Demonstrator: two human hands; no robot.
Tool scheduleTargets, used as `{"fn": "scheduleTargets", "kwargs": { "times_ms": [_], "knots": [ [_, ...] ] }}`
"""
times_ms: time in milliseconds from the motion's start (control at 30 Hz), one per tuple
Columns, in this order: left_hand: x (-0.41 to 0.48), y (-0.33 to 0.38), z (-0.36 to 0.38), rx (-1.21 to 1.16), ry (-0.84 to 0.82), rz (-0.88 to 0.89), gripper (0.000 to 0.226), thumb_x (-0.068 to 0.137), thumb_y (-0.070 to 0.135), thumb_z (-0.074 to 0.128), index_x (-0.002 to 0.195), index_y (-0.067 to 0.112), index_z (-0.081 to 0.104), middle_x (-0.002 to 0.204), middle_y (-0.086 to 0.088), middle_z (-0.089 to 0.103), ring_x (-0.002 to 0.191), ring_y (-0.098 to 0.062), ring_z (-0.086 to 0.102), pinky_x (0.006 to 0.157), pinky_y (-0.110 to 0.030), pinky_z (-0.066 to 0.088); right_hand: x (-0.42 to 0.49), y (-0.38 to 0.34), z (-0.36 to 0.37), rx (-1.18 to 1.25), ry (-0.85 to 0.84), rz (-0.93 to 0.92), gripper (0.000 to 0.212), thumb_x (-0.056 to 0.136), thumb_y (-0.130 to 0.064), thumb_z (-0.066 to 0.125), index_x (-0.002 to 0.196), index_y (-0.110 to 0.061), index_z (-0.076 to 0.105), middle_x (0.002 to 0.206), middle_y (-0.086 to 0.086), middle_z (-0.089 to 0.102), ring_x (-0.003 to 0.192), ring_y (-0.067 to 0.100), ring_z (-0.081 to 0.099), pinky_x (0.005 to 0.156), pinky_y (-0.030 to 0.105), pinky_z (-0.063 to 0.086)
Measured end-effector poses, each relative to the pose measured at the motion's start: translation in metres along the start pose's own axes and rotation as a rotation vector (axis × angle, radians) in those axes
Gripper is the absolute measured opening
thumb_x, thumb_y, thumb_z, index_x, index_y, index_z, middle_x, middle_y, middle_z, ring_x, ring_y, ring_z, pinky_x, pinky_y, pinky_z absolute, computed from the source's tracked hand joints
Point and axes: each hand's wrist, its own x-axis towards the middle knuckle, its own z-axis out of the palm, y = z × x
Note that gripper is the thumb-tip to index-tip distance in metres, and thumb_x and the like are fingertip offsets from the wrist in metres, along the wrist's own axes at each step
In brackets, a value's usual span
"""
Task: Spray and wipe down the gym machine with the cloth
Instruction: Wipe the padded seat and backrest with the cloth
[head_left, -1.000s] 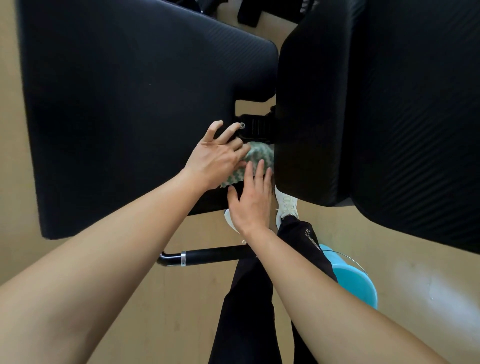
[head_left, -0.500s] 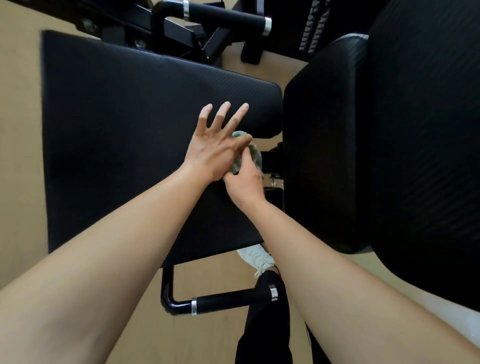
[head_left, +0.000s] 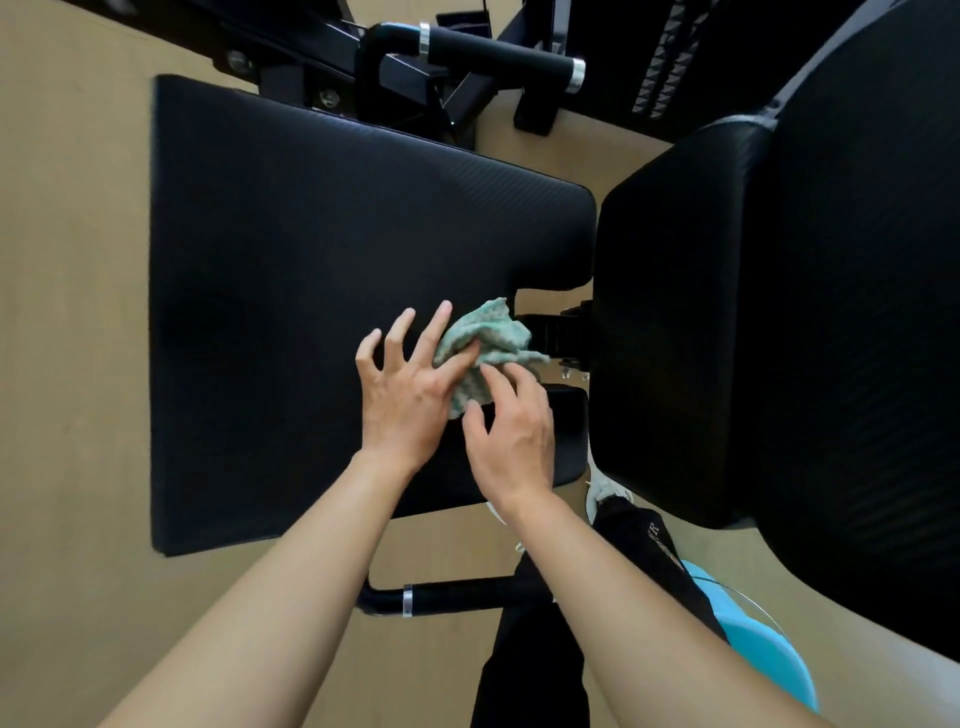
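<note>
A crumpled green-and-white cloth lies on the right edge of the black seat pad of the gym machine. My left hand rests on the pad with fingers spread, its thumb and index finger on the cloth's left side. My right hand is just below the cloth, its fingertips pinching the cloth's lower right part. The tall black back pad stands to the right, joined to the seat by a black bracket. No spray bottle is visible.
A black handle bar with a chrome ring sticks out below the seat. Another padded bar and the frame lie at the top. A light blue bucket stands by my leg at lower right. The floor is tan.
The view has pulled back and the seat pad now shows whole. The cloth has come out from the gap by the bracket and is bunched up between both hands on the seat.
</note>
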Motion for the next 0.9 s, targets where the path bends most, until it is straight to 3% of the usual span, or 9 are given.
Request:
{"fn": "scheduleTargets", "kwargs": {
  "times_ms": [100,200,367,467,633,800,900],
  "knots": [
    [-0.004,-0.024,-0.006,0.038,0.029,-0.134,0.042,0.098,0.035,0.069,0.137,0.045,0.061,0.166,0.000,0.039,0.144,-0.037,0.034,0.111,-0.056,0.026,0.018,-0.012,0.004,-0.112,-0.076,-0.153,0.062,0.103,-0.034,0.053,0.161,-0.027,0.032,0.172,0.002,0.016,0.159,0.024,0.010,0.128,0.043,0.015],
    [0.005,-0.045,-0.012,0.072,0.039,-0.269,0.039,0.103,0.032,0.062,0.139,0.046,0.059,0.169,-0.001,0.034,0.145,-0.037,0.035,0.111,-0.057,0.027,0.043,-0.031,0.013,-0.274,-0.197,-0.294,0.065,0.107,-0.043,0.043,0.164,-0.032,0.014,0.174,0.001,-0.008,0.160,0.027,-0.010,0.130,0.045,0.001],
    [0.034,-0.068,-0.025,0.037,0.017,-0.519,0.041,0.111,0.043,0.038,0.151,0.040,0.048,0.172,-0.005,0.022,0.148,-0.039,0.034,0.113,-0.061,0.031,0.098,-0.078,0.025,-0.491,-0.266,-0.519,0.066,0.108,-0.046,0.033,0.164,-0.039,-0.002,0.171,0.011,-0.019,0.157,0.035,-0.018,0.129,0.048,-0.005],
    [0.057,-0.070,-0.026,0.006,-0.026,-0.546,0.050,0.110,0.044,0.030,0.159,0.038,0.034,0.174,-0.007,0.014,0.151,-0.041,0.029,0.115,-0.063,0.028,0.127,-0.091,0.016,-0.571,-0.263,-0.538,0.067,0.109,-0.047,0.028,0.163,-0.036,-0.010,0.170,0.010,-0.022,0.157,0.030,-0.019,0.129,0.047,-0.005],
    [0.097,-0.048,-0.024,-0.060,-0.110,-0.309,0.064,0.107,0.046,0.034,0.166,0.028,0.017,0.175,-0.001,0.001,0.153,-0.036,0.015,0.120,-0.060,0.021,0.137,-0.054,-0.007,-0.577,-0.175,-0.349,0.068,0.109,-0.048,0.026,0.164,-0.028,-0.009,0.171,0.012,-0.019,0.158,0.026,-0.018,0.129,0.045,-0.005],
    [0.094,-0.016,-0.018,-0.030,-0.075,0.067,0.059,0.092,0.019,0.066,0.149,0.022,0.051,0.169,0.001,0.031,0.145,-0.030,0.033,0.107,-0.044,0.028,0.116,-0.011,-0.023,-0.456,-0.122,-0.047,0.068,0.109,-0.042,0.030,0.165,-0.022,-0.004,0.172,0.014,-0.013,0.159,0.027,-0.012,0.130,0.046,0.000],
    [0.094,-0.008,-0.016,-0.034,-0.195,0.201,0.054,0.104,0.030,0.052,0.157,0.029,0.043,0.169,0.003,0.032,0.154,-0.028,0.032,0.118,-0.047,0.023,0.120,-0.009,-0.025,-0.365,-0.107,0.017,0.064,0.110,-0.039,0.030,0.165,-0.027,0.002,0.172,0.014,-0.011,0.159,0.028,-0.011,0.130,0.045,0.001]
  ]
}}
